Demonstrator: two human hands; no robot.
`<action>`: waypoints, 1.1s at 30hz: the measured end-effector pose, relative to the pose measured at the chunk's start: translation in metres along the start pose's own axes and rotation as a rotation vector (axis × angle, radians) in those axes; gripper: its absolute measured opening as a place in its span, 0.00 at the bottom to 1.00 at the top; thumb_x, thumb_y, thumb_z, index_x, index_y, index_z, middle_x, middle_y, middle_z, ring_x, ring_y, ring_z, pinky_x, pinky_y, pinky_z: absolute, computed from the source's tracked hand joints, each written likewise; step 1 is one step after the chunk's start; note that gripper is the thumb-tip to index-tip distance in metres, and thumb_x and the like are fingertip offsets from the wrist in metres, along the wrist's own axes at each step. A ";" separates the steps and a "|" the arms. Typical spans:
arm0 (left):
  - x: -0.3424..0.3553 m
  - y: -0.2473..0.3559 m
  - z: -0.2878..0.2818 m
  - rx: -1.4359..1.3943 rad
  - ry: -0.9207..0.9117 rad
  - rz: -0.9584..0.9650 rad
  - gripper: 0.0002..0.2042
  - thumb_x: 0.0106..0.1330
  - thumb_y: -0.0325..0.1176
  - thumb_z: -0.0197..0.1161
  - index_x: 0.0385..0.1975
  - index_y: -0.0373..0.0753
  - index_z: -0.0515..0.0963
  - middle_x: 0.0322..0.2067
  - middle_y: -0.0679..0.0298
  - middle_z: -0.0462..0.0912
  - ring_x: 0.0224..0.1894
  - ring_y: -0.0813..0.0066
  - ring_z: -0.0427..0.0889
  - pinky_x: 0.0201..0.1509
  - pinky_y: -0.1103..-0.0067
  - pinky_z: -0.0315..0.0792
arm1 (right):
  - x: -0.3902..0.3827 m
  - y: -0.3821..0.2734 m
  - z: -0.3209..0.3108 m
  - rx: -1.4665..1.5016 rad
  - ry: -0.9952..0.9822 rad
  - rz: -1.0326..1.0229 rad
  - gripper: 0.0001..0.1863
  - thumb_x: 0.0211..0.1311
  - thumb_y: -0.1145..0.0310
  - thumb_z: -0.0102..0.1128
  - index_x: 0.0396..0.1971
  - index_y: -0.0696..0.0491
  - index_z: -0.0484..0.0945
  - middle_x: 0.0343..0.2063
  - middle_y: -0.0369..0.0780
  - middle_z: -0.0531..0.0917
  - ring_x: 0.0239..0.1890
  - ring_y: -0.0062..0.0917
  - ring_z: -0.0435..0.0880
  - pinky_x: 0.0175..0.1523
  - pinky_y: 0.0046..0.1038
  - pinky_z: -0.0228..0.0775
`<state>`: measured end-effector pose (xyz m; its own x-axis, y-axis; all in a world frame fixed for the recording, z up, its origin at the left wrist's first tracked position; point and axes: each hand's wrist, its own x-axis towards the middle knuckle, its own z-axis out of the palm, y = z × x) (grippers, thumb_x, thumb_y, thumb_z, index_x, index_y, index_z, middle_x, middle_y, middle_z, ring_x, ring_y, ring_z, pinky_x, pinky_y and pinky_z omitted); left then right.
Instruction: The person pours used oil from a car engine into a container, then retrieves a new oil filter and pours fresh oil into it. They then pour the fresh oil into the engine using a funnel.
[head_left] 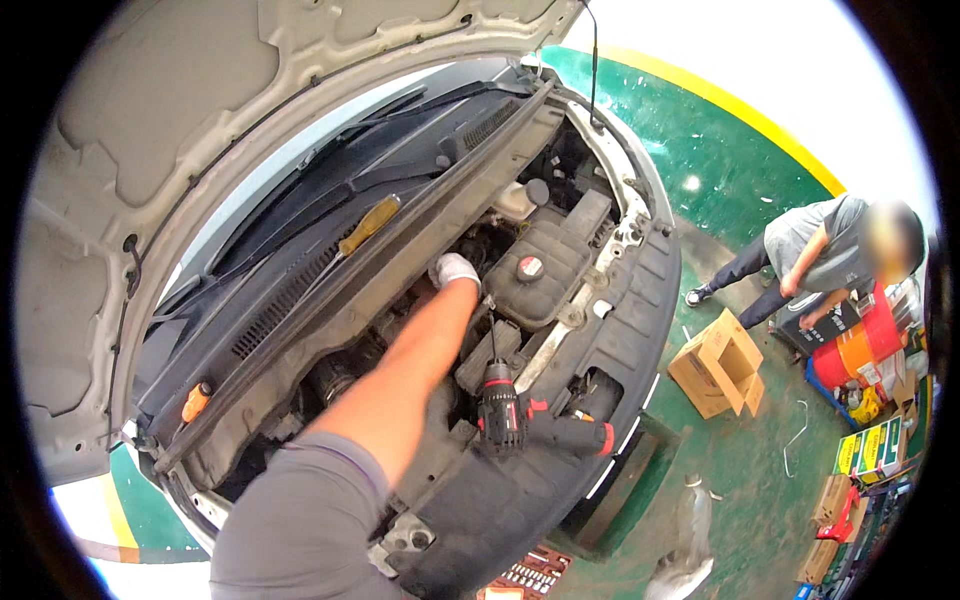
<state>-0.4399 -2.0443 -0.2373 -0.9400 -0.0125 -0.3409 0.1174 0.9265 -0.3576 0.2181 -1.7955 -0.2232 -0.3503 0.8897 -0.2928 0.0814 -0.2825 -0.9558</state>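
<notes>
The gloved left hand (455, 270) reaches down among dark engine parts just left of the coolant expansion tank (548, 290), which sits toward the far right of the engine bay (590, 125) with its cap on; the fingers are hidden, so I cannot tell whether they grasp anything, and the right hand is out of view. Working blind there, it could let a small part slip into the gaps below, where it would be hard to recover. The bare forearm (415, 345) stretches over hard edges and could be scraped if pulled back quickly. Near and to the right of it, the cordless drill (503, 415) lies unheld, its battery end toward the front edge of the black front cover (610, 345); an elbow bump might tip it off. On the cowl (290, 312), the yellow-handled screwdriver (370, 224) could roll into the bay if jostled.
</notes>
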 end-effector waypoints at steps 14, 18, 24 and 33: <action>-0.047 -0.026 -0.027 -0.146 0.010 0.410 0.23 0.54 0.40 0.61 0.52 0.45 0.77 0.59 0.48 0.70 0.60 0.53 0.71 0.64 0.68 0.66 | 0.009 -0.006 -0.003 -0.001 0.091 -0.019 0.28 0.57 0.39 0.43 0.49 0.44 0.73 0.45 0.36 0.78 0.41 0.32 0.73 0.42 0.37 0.60; -0.032 -0.030 -0.016 -0.380 0.095 0.279 0.23 0.58 0.45 0.55 0.51 0.39 0.77 0.53 0.47 0.75 0.57 0.51 0.74 0.61 0.68 0.68 | -0.003 -0.030 0.019 0.119 0.036 0.046 0.28 0.57 0.38 0.44 0.48 0.43 0.73 0.45 0.36 0.78 0.43 0.33 0.72 0.42 0.38 0.60; -0.061 -0.035 -0.026 -0.169 0.074 0.524 0.27 0.57 0.43 0.56 0.55 0.36 0.72 0.60 0.50 0.68 0.59 0.48 0.71 0.62 0.66 0.67 | -0.009 -0.030 0.000 0.223 0.041 0.087 0.27 0.57 0.38 0.45 0.47 0.42 0.73 0.44 0.35 0.78 0.40 0.31 0.72 0.41 0.36 0.61; -0.036 -0.028 -0.005 -0.511 0.330 0.291 0.22 0.59 0.45 0.56 0.46 0.34 0.75 0.43 0.45 0.81 0.46 0.46 0.79 0.55 0.61 0.71 | -0.003 -0.021 0.014 0.135 0.100 0.011 0.28 0.56 0.38 0.45 0.47 0.42 0.74 0.42 0.34 0.78 0.36 0.29 0.72 0.38 0.34 0.62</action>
<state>-0.4107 -2.0682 -0.2110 -0.9512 0.3048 -0.0488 0.2904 0.9373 0.1927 0.2049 -1.7972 -0.2019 -0.2554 0.9156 -0.3106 -0.0435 -0.3318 -0.9423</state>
